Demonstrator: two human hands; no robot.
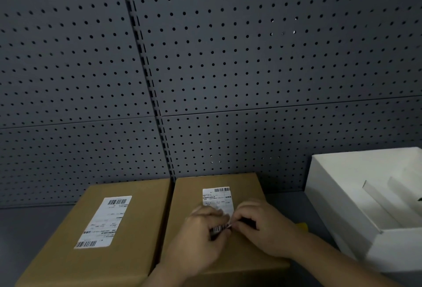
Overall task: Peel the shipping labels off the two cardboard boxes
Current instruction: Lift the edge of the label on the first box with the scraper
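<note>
Two brown cardboard boxes stand side by side on the grey table. The left box (68, 252) carries a white shipping label (104, 221) lying flat on its top. The right box (191, 195) has a white label (217, 197) whose near end is lifted and curled, barcode showing. My left hand (198, 238) and my right hand (262, 225) meet at that curled near edge, fingers pinched on it. The label's far part still lies flat against the box. My hands hide its middle.
An open white box (342, 195) with white card inserts sits at the right, close to the right cardboard box. A grey pegboard wall (228, 58) rises right behind the boxes. Something small and yellow (302, 226) shows just past my right hand.
</note>
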